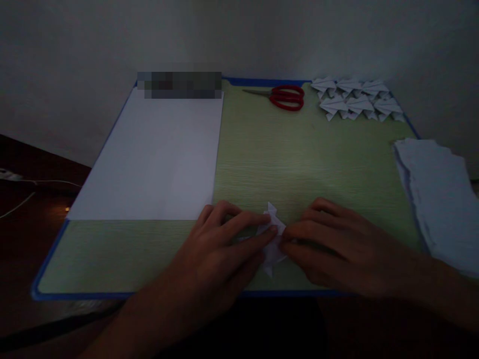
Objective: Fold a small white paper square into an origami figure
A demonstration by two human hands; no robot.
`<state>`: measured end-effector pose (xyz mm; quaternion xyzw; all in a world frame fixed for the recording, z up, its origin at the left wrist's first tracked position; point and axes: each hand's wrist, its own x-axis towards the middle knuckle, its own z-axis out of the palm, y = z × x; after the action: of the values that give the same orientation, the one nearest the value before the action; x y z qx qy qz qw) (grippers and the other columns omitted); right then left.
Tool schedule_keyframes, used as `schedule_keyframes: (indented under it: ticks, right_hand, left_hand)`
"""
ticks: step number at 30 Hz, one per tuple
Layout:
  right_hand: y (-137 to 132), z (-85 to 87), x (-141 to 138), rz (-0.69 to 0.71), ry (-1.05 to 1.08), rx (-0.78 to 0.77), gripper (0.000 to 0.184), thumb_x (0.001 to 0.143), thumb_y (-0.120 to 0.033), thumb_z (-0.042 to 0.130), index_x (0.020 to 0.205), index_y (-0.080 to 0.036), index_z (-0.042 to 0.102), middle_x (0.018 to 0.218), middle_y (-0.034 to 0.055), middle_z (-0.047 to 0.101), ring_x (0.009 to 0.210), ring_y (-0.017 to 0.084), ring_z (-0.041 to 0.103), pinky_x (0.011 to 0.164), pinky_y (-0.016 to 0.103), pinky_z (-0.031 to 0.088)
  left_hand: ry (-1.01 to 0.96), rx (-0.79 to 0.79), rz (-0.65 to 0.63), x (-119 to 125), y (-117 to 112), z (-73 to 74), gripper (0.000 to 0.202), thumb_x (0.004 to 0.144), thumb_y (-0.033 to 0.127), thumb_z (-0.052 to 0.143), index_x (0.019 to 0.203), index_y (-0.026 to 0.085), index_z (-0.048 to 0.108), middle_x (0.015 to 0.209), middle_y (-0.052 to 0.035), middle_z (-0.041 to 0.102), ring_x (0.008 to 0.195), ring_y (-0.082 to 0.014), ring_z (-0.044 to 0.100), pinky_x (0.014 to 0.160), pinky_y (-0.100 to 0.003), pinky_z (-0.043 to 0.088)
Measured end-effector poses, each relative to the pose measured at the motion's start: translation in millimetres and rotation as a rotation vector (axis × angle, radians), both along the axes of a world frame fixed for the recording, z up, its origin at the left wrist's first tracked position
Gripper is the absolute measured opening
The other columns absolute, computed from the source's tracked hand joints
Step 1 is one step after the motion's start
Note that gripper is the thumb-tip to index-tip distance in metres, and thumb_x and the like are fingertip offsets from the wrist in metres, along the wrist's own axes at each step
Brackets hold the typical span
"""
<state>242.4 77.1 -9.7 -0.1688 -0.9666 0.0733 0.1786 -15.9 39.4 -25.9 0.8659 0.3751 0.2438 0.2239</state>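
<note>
"In the head view, where was the folded white paper?"

"Near the front edge of the blue-rimmed, pale-green table, between both hands. The left hand laid slightly parted fingers on it; whether its thumb gripped too, the dimness hid. The right hand pinched its right side, thumb against forefinger."

"What suited that fold?"

"Probably steady left pressure, edges aligned before creasing."

"And the room?"

"Dim; a grey wall rose behind the table."
</note>
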Motion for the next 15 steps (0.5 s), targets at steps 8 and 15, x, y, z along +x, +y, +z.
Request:
schedule_keyframes:
  ticks: [8, 15]
  right_hand:
    - [-3, 11.8, -4, 0.127, -0.070, 0.043, 0.040, 0.111, -0.016, 0.034, 0.113, -0.015, 0.074, 0.102, 0.0047, 0.078, 0.087, 0.019, 0.065, 0.080, 0.037, 0.044]
    - [-3, -0.1, -8, 0.015, -0.011, -0.131, 0.026, 0.107, -0.014, 0.049, 0.109, -0.015, 0.074, 0.096, 0.0049, 0.074, 0.085, 0.020, 0.059, 0.078, 0.037, 0.045]
  left_hand:
    - [0.018, -0.063, -0.006, -1, 2, 1.5, 0.048, 0.101, 0.014, 0.059, 0.146, 0.032, 0.059, 0.137, -0.0049, 0.065, 0.109, -0.0244, 0.056, 0.094, -0.043, 0.047]
    - [-0.002, -0.071, -0.022, -3, 3, 3.7, 0.049, 0.100, 0.012, 0.059, 0.144, 0.034, 0.060, 0.136, -0.0055, 0.065, 0.110, -0.0247, 0.056, 0.094, -0.043, 0.047]
